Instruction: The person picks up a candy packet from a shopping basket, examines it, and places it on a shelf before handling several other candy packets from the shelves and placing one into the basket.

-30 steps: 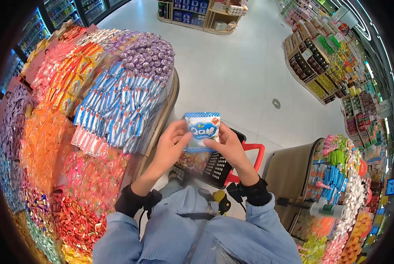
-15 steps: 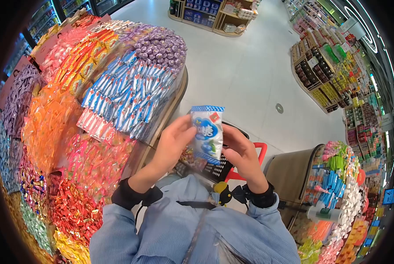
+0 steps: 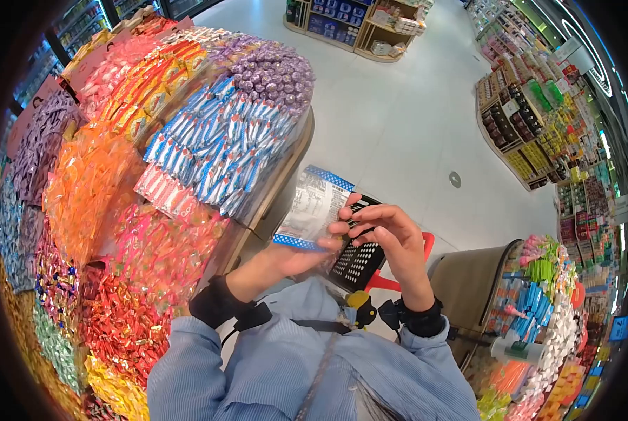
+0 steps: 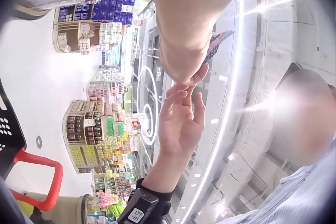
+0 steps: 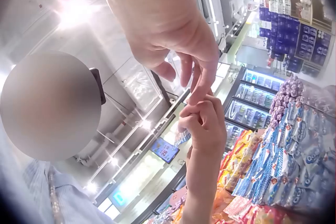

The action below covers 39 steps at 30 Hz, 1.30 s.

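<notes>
In the head view the left hand (image 3: 301,257) holds a small candy packet (image 3: 309,205) from beneath, fingers curled over its right edge. The packet is tilted, its printed silvery back facing up between blue dotted end strips. Beside it the right hand (image 3: 400,254) is held with bent, spread fingers and grips nothing. Its fingertips are close to the left hand's; whether they touch cannot be told. In the left wrist view a dotted corner of the packet (image 4: 218,43) shows past the left hand (image 4: 184,40). The right wrist view has the right hand (image 5: 170,32) above the left hand (image 5: 208,127).
Below the hands is a black shopping basket (image 3: 357,266) with a red handle (image 3: 428,247). A large candy display with blue-and-white packets (image 3: 219,144) fills the left. A wood-sided display (image 3: 470,281) stands at the right, with stocked shelves (image 3: 514,119) farther back.
The packet has turned from its blue-logo front to its back and tilted, moving slightly left. The right hand has come away from it, while the left hand has shifted beneath it.
</notes>
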Each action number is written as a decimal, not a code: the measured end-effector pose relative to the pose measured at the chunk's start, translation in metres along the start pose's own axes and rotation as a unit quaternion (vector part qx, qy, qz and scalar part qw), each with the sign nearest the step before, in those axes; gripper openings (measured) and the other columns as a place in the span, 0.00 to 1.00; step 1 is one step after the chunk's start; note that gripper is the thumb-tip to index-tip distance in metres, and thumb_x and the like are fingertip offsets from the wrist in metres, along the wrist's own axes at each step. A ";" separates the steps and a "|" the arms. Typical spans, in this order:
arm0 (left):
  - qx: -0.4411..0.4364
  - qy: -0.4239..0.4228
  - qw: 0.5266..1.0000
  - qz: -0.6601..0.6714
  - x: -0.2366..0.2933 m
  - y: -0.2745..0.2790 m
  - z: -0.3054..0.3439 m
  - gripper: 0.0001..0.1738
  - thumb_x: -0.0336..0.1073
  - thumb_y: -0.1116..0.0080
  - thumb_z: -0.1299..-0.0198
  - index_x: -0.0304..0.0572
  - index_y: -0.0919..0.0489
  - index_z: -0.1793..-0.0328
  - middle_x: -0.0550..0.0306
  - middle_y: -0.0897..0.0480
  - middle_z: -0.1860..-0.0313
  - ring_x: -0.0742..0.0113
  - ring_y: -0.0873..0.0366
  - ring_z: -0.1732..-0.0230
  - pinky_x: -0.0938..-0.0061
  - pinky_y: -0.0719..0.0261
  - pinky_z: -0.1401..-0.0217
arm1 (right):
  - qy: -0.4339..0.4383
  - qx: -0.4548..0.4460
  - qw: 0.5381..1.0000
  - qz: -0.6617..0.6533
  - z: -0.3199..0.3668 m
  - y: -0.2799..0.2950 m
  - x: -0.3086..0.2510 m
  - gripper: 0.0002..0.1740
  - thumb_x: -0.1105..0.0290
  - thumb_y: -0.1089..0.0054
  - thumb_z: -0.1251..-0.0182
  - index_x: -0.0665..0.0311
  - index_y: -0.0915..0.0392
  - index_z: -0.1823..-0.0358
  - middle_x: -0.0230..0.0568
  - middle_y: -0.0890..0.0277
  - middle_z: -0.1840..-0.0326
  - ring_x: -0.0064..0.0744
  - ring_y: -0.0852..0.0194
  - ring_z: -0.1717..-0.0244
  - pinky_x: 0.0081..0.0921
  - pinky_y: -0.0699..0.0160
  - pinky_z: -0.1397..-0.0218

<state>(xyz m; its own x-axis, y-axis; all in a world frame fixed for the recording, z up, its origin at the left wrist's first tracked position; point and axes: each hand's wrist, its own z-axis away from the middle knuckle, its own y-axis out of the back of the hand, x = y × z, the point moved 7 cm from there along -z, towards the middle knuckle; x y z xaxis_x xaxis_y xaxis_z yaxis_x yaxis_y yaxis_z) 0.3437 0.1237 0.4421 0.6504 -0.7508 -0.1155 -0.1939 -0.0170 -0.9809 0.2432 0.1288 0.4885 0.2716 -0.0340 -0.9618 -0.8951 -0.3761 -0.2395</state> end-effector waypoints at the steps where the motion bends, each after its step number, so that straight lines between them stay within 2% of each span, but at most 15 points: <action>1: 0.002 -0.009 1.000 -0.014 0.000 0.002 0.002 0.28 0.38 0.55 0.40 0.32 0.43 0.37 0.55 0.29 0.56 0.69 0.30 0.62 0.79 0.31 0.67 | -0.007 0.001 1.000 0.000 0.000 0.002 0.003 0.12 0.75 0.55 0.37 0.70 0.33 0.53 0.42 0.31 0.54 0.29 0.28 0.56 0.25 0.28 0.57; 5: 0.039 -0.084 0.965 -0.246 0.010 0.011 0.011 0.25 0.35 0.54 0.39 0.31 0.41 0.39 0.56 0.29 0.53 0.72 0.31 0.56 0.79 0.30 0.59 | -0.045 -0.003 0.999 -0.012 0.003 0.007 0.016 0.13 0.73 0.55 0.36 0.71 0.34 0.52 0.41 0.30 0.56 0.28 0.28 0.58 0.24 0.28 0.58; 9: 0.184 -0.173 0.837 -0.484 0.023 0.035 0.025 0.20 0.32 0.50 0.41 0.32 0.37 0.44 0.56 0.29 0.51 0.74 0.31 0.50 0.77 0.34 0.46 | -0.088 0.012 0.996 0.006 0.012 0.025 0.031 0.17 0.70 0.54 0.36 0.72 0.37 0.48 0.44 0.29 0.58 0.27 0.28 0.59 0.24 0.25 0.58; 12: 0.233 -0.208 0.776 -0.548 0.026 0.038 0.038 0.18 0.29 0.52 0.41 0.34 0.35 0.45 0.56 0.26 0.52 0.74 0.30 0.51 0.78 0.34 0.47 | -0.112 -0.014 0.993 -0.046 0.014 0.029 0.040 0.18 0.70 0.54 0.36 0.71 0.39 0.47 0.44 0.29 0.57 0.28 0.28 0.59 0.24 0.25 0.57; 16: 0.309 -0.230 0.738 -0.554 0.027 0.047 0.054 0.18 0.29 0.50 0.42 0.34 0.34 0.46 0.56 0.25 0.54 0.74 0.29 0.52 0.79 0.32 0.49 | -0.149 -0.057 0.986 -0.046 0.013 0.023 0.058 0.19 0.73 0.51 0.38 0.71 0.40 0.47 0.44 0.30 0.56 0.29 0.27 0.58 0.24 0.25 0.57; 19: 0.307 -0.251 0.748 -0.533 0.025 0.048 0.062 0.18 0.29 0.47 0.43 0.34 0.34 0.46 0.57 0.25 0.55 0.75 0.29 0.53 0.79 0.31 0.51 | -0.192 -0.058 0.978 -0.049 0.012 0.013 0.079 0.20 0.76 0.49 0.40 0.71 0.39 0.48 0.41 0.30 0.57 0.25 0.27 0.61 0.18 0.26 0.64; 21: 0.311 -0.214 0.747 -0.548 0.022 0.046 0.064 0.18 0.28 0.46 0.44 0.34 0.33 0.48 0.57 0.25 0.55 0.76 0.30 0.53 0.79 0.32 0.49 | -0.203 -0.054 0.977 -0.046 0.010 0.006 0.090 0.19 0.76 0.47 0.41 0.70 0.38 0.49 0.38 0.30 0.58 0.22 0.27 0.65 0.13 0.29 0.72; 23: 0.309 -0.163 0.749 -0.563 0.023 0.046 0.066 0.18 0.26 0.45 0.46 0.35 0.33 0.49 0.59 0.24 0.57 0.76 0.29 0.54 0.79 0.31 0.50 | -0.210 -0.069 0.975 -0.008 0.008 0.004 0.099 0.18 0.76 0.48 0.41 0.70 0.37 0.50 0.38 0.30 0.58 0.22 0.27 0.65 0.13 0.28 0.70; 26: 0.321 -0.138 0.697 -0.626 0.053 0.036 0.073 0.18 0.27 0.43 0.47 0.35 0.32 0.50 0.58 0.24 0.57 0.77 0.28 0.57 0.80 0.28 0.55 | -0.205 -0.066 0.976 -0.031 0.001 0.001 0.107 0.15 0.74 0.51 0.39 0.69 0.36 0.51 0.40 0.30 0.57 0.25 0.27 0.62 0.19 0.24 0.63; 27: 0.302 -0.190 0.688 -0.632 0.074 0.023 0.073 0.17 0.28 0.42 0.48 0.35 0.31 0.52 0.58 0.24 0.59 0.76 0.28 0.57 0.80 0.29 0.55 | -0.202 -0.051 0.977 -0.039 -0.004 -0.001 0.103 0.14 0.73 0.52 0.38 0.69 0.35 0.52 0.40 0.29 0.58 0.25 0.27 0.62 0.22 0.23 0.62; 30: 0.296 -0.308 0.519 -0.740 0.170 0.001 0.076 0.19 0.30 0.40 0.49 0.33 0.32 0.52 0.55 0.23 0.59 0.75 0.27 0.57 0.78 0.30 0.56 | -0.180 -0.029 0.983 -0.029 -0.015 0.008 0.120 0.13 0.71 0.55 0.36 0.68 0.34 0.52 0.41 0.29 0.57 0.28 0.27 0.61 0.25 0.23 0.59; 32: 0.333 -0.286 0.424 -0.792 0.222 -0.026 0.070 0.21 0.31 0.40 0.49 0.34 0.32 0.50 0.55 0.23 0.58 0.72 0.26 0.56 0.79 0.29 0.53 | -0.167 -0.015 0.986 -0.003 -0.023 0.015 0.134 0.12 0.71 0.55 0.36 0.68 0.33 0.52 0.40 0.29 0.57 0.27 0.27 0.61 0.24 0.23 0.59; 34: 0.338 -0.316 0.221 -0.859 0.278 -0.037 0.068 0.23 0.39 0.40 0.49 0.33 0.31 0.51 0.47 0.22 0.59 0.63 0.24 0.57 0.72 0.30 0.55 | -0.186 0.007 0.982 0.010 -0.029 0.016 0.146 0.12 0.70 0.54 0.36 0.67 0.32 0.54 0.38 0.30 0.56 0.26 0.27 0.60 0.22 0.24 0.59; 36: 0.350 -0.327 0.155 -0.864 0.312 -0.043 0.061 0.25 0.41 0.39 0.52 0.34 0.30 0.52 0.41 0.22 0.60 0.49 0.25 0.56 0.67 0.30 0.55 | -0.201 0.029 0.979 0.015 -0.033 0.020 0.163 0.12 0.70 0.54 0.36 0.67 0.32 0.54 0.38 0.30 0.56 0.25 0.28 0.60 0.21 0.25 0.59; 39: 0.342 -0.306 0.146 -0.876 0.352 -0.030 0.045 0.24 0.40 0.40 0.51 0.33 0.31 0.51 0.37 0.23 0.60 0.43 0.27 0.55 0.61 0.30 0.54 | -0.206 0.040 0.978 0.008 -0.033 0.020 0.179 0.12 0.70 0.53 0.36 0.66 0.32 0.53 0.38 0.31 0.55 0.26 0.28 0.60 0.22 0.25 0.59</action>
<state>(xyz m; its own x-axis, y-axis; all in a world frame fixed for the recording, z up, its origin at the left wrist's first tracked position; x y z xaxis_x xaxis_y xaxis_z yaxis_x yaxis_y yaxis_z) 0.6112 -0.1104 0.4236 -0.7550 0.2136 0.6199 0.6467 0.3990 0.6501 0.2860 0.0848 0.3155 0.1074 0.3426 -0.9333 -0.9271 -0.3045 -0.2185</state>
